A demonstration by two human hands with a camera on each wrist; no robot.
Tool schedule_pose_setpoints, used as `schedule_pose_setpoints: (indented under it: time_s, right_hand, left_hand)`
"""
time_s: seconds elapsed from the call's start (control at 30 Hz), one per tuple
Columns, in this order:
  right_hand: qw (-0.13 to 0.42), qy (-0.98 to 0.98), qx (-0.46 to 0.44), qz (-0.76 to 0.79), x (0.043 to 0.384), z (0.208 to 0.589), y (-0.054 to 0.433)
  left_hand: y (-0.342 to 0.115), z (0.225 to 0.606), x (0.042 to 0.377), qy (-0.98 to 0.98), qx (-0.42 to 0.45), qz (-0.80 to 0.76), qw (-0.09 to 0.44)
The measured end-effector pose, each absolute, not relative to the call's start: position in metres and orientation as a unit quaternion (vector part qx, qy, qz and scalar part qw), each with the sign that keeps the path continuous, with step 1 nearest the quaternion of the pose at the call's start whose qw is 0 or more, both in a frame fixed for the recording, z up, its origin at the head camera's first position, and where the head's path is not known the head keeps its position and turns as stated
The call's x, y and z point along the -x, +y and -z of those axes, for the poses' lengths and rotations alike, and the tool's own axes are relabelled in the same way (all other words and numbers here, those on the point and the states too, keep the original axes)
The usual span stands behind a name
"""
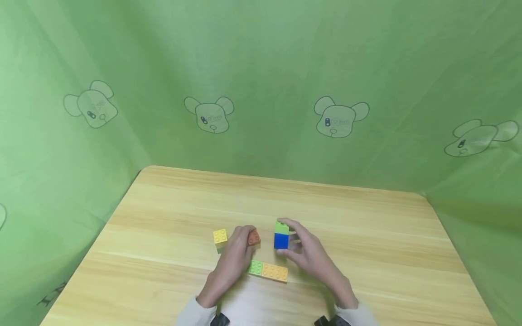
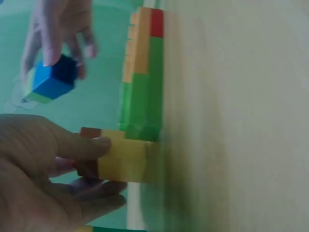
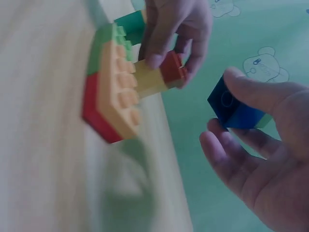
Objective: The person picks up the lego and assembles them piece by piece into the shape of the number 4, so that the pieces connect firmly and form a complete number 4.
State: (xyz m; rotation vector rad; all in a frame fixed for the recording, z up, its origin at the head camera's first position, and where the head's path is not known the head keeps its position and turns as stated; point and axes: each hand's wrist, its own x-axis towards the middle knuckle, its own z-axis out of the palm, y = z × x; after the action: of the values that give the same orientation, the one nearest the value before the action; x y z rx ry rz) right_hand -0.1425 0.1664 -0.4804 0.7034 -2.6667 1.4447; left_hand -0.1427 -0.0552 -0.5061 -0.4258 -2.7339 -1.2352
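Observation:
My left hand (image 1: 233, 254) pinches a small stack between thumb and fingers: a brown brick (image 1: 254, 237) on top of a yellow brick (image 2: 123, 159). In the left wrist view its yellow end is close to the tabletop. To the right, my right hand (image 1: 308, 254) grips a blue brick (image 1: 281, 241) with a light green brick (image 1: 282, 227) joined to it. That pair is held above the table, and the blue brick's hollow underside shows in the right wrist view. Between the wrists lies a long two-layer block (image 1: 275, 271), light green and orange above, green and red below.
Left of my left hand stands a yellow brick (image 1: 220, 235) on a green brick (image 1: 220, 248). All this is on a wood-grain table (image 1: 359, 217). A green curtain (image 1: 269, 68) with mouse-head prints surrounds its back and sides.

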Motion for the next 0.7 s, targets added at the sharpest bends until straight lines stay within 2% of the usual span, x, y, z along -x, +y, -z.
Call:
schedule_pose_setpoints:
  time_s: [0.17,0.37,0.7]
  right_hand:
    - [-0.018,-0.864,-0.209,-0.457,0.13,0.488,0.169]
    - [-0.048,-0.882,-0.162,-0.44,0.115,0.493,0.17]
    - [-0.049,-0.89,-0.217,-0.399,0.104,0.503,0.166]
  left_hand:
    - [-0.062,0.502,0.136,-0.881,0.167,0.441,0.028]
    - [-0.078,0.5,0.124,-0.836,0.219,0.502,-0.029]
    - [-0.092,0.515,0.118,-0.807,0.267,0.52,-0.089]
